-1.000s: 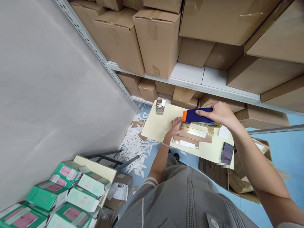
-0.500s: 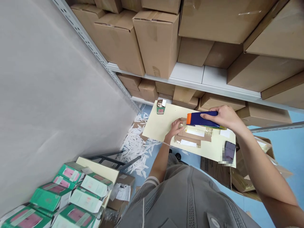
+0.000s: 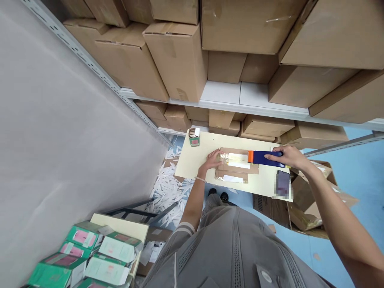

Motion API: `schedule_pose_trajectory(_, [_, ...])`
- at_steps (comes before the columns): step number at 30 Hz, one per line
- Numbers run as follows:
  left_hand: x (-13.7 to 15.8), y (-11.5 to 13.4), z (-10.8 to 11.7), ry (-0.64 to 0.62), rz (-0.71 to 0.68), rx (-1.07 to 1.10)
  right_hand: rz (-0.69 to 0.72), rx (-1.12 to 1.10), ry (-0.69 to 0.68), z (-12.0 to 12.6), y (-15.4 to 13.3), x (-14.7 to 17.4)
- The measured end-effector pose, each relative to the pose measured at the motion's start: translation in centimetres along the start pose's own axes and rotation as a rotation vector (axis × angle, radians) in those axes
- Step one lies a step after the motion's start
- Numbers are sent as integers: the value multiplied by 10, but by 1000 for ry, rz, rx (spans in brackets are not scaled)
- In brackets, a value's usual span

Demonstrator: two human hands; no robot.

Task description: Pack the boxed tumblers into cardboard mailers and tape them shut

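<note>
My right hand (image 3: 289, 157) grips a dark blue tape dispenser (image 3: 267, 158) with an orange front end, held over the right part of a flat cardboard package (image 3: 254, 169). Clear, yellowish tape (image 3: 228, 156) runs along the package from its left end towards the dispenser. My left hand (image 3: 213, 159) lies with fingers stretched out on the package's left end. White labels (image 3: 239, 164) show on the cardboard. Nearer to my body, a second flat taped package (image 3: 218, 175) with a white label lies against the first one.
A pale table (image 3: 189, 163) carries the packages, a small green box (image 3: 194, 138) and a phone (image 3: 282, 184). Shelves (image 3: 223, 93) of cartons stand behind. White paper scraps (image 3: 169, 188) cover the floor at left. An open carton (image 3: 325, 232) sits at right, green boxes (image 3: 57, 272) at lower left.
My right hand has moved the tape dispenser rightward along the package, away from my left hand. My left hand stays on the left end. The view has shifted somewhat.
</note>
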State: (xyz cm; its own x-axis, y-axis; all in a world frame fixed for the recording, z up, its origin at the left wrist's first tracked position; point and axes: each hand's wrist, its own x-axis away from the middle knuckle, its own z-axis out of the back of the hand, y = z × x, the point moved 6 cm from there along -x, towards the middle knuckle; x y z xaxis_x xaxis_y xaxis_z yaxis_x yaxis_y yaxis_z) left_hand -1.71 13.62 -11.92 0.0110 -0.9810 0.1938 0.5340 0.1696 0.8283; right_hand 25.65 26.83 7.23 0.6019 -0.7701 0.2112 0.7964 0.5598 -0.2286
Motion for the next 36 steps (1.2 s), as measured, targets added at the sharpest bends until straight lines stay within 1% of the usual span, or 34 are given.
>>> schedule_pose_trajectory(2, [0,-1,1,-37,0,8,-38,33,-100,-16,7,-3])
schedule_pose_trajectory(3, [0,-1,1,-48,-1,11,-53,63,-120,-22,8,-5])
schedule_pose_trajectory(7, [-3,-3,2,-50,-2,2,-90,198,-96,-38,1,-17])
schedule_pose_trajectory(12, [-4,-3,3,-29,2,-37,-82,273,-164,-55,-22,-31])
schedule_pose_trajectory(15, [0,3,2,8,39,-138,-83,305,-186,-61,-32,-38])
schedule_pose_trajectory(17, [8,11,-3,82,50,-250,-92,312,-187,-63,-36,-41])
schedule_pose_trajectory(20, [22,30,-20,205,1,-395,-111,298,-185,-65,-37,-44])
schedule_pose_trajectory(22, [29,40,-41,227,7,-422,-113,288,-182,-66,-36,-45])
schedule_pose_trajectory(24, [30,47,-64,213,48,-419,-111,285,-179,-67,-34,-45])
schedule_pose_trajectory(25, [28,52,-76,193,45,-414,-109,284,-179,-68,-34,-45])
schedule_pose_trajectory(27, [19,64,-97,142,-14,-419,-109,285,-181,-68,-33,-44])
schedule_pose_trajectory(29, [9,76,-114,98,-95,-430,-111,286,-179,-69,-33,-43])
schedule_pose_trajectory(32, [-1,86,-123,85,-140,-447,-119,278,-175,-68,-31,-40])
schedule_pose_trajectory(36, [-2,86,-122,94,-150,-489,-145,212,-164,-65,-18,-35])
